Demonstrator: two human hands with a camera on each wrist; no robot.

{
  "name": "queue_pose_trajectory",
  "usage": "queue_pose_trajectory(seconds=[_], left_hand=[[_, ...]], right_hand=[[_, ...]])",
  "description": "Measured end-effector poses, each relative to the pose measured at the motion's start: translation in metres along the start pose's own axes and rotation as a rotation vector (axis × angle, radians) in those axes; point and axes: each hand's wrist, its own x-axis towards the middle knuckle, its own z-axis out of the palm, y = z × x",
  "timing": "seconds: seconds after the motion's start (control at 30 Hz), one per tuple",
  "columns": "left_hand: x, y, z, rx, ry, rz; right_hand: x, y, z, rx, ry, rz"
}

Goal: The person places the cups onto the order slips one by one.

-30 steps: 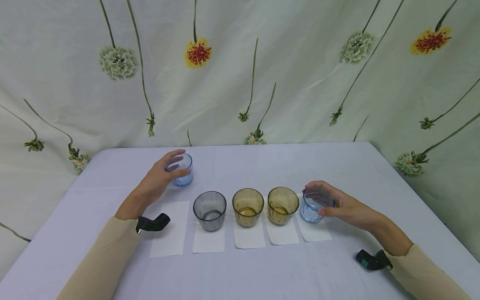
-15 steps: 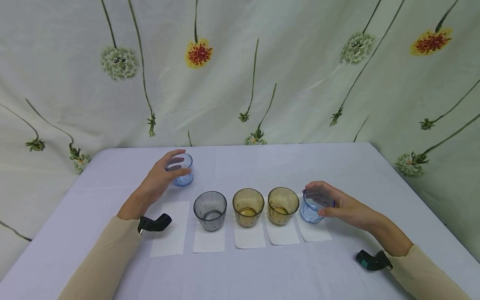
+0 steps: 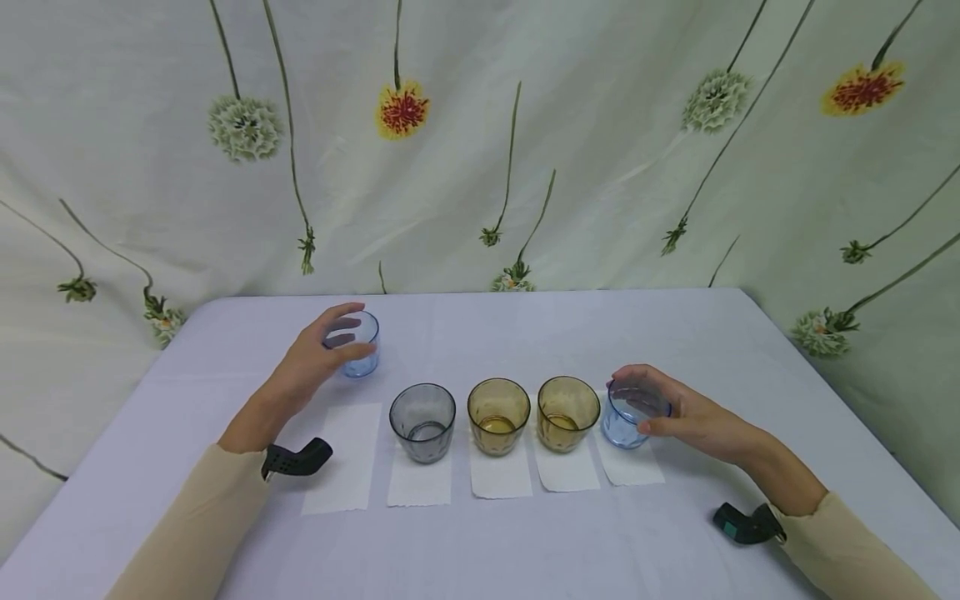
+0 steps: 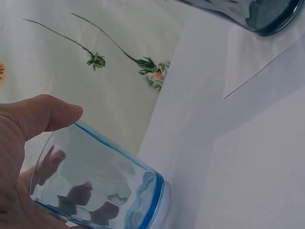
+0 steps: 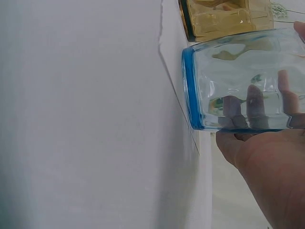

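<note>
At the far left of the table, my left hand [image 3: 306, 360] grips a clear blue glass [image 3: 364, 365], thumb on the near side and fingers on the far side. In the left wrist view that blue glass [image 4: 107, 162] stands with its base close to the cloth; whether it touches is hard to tell. My right hand [image 3: 701, 423] holds a second blue glass [image 3: 621, 423] over the rightmost paper piece [image 3: 633, 473]. Fingers show through this blue glass [image 5: 233, 71] in the right wrist view. Between the hands stand a grey glass [image 3: 422, 429] and two amber glasses [image 3: 498, 425], [image 3: 567, 423], all upright.
White paper pieces lie in a row, one under each middle glass; the leftmost paper [image 3: 343, 467] bears no glass. A white cloth covers the table [image 3: 480, 550]. Behind it hangs a flowered curtain [image 3: 450, 192]. Each wrist wears a black camera [image 3: 298, 458].
My left hand has shifted slightly left and nearer with its blue glass. My right hand, its glass and the middle glasses keep their places; the whole view has shifted a little.
</note>
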Motion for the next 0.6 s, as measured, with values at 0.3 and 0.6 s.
queue_pose_trajectory(seconds=[0.3, 0.6], left_hand=[[-0.013, 0.01, -0.001, 0.072, -0.011, 0.022], [-0.027, 0.014, 0.0, 0.127, -0.013, 0.035]], right_hand=[[-0.001, 0.001, 0.0, 0.004, -0.003, -0.001], [0.0, 0.001, 0.0, -0.009, 0.01, 0.015]])
